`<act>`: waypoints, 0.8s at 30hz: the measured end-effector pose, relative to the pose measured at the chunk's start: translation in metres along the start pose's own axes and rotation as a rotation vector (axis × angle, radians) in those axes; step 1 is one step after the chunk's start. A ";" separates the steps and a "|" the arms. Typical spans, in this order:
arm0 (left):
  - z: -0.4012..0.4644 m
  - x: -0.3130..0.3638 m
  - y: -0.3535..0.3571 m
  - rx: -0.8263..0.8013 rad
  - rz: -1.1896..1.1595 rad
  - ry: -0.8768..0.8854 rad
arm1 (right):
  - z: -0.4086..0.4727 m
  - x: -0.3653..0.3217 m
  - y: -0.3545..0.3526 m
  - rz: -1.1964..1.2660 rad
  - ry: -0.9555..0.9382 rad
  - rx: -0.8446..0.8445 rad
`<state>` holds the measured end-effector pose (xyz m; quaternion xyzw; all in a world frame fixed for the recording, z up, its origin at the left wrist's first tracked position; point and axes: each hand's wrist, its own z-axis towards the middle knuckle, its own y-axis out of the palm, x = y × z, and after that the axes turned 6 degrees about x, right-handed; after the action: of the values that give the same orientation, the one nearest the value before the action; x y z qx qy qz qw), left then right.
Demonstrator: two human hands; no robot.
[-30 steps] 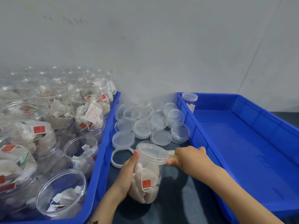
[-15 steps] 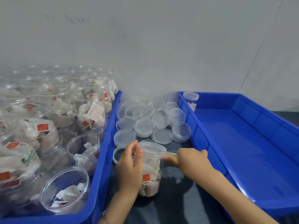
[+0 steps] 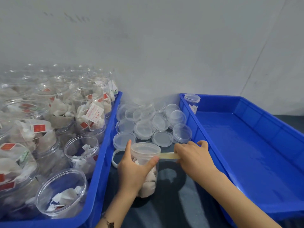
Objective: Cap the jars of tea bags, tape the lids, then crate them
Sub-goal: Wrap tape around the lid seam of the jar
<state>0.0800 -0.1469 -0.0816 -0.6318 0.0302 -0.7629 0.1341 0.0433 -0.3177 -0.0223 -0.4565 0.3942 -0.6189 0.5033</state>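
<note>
1. Two blue crates flank a dark table (image 3: 172, 209): the right crate (image 3: 256, 162) holds one capped jar (image 3: 192, 102) in its far-left corner, while the left crate (image 3: 105, 162) is packed with open jars (image 3: 62, 193) of tea bags, too many and too blurred to count.
2. Between the crates, a jar (image 3: 146, 168) stands upright on the table, long axis vertical, lid (image 3: 145, 149) on top.
3. The left hand (image 3: 133, 171) wraps around the jar's near-left side, thumb on the front under the lid, a fingertip raised beside the rim.
4. The right hand (image 3: 194, 155), just right of the jar, pinches a strip of tape (image 3: 169, 155) that runs level from the lid's edge to its fingers.
5. About fifteen loose lids (image 3: 162, 138) lie heaped behind the jar; overlap prevents an exact count.
6. One white ring (image 3: 114, 159) lies flat left of the jar, partly hidden by the hand.
</note>
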 end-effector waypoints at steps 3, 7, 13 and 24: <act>0.001 0.001 -0.003 -0.019 -0.201 -0.049 | 0.001 0.002 0.001 -0.029 -0.031 0.112; 0.002 0.002 -0.004 -0.024 -0.248 -0.059 | 0.004 0.005 -0.001 -0.089 0.004 0.125; -0.001 0.018 -0.009 -0.071 -0.332 -0.065 | 0.006 0.002 -0.002 -0.150 0.051 0.091; -0.003 0.027 -0.018 -0.225 -0.510 -0.090 | 0.004 -0.006 -0.018 -0.042 0.024 0.435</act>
<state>0.0700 -0.1365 -0.0526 -0.6633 -0.0513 -0.7349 -0.1319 0.0433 -0.3088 -0.0050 -0.3377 0.2478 -0.7050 0.5722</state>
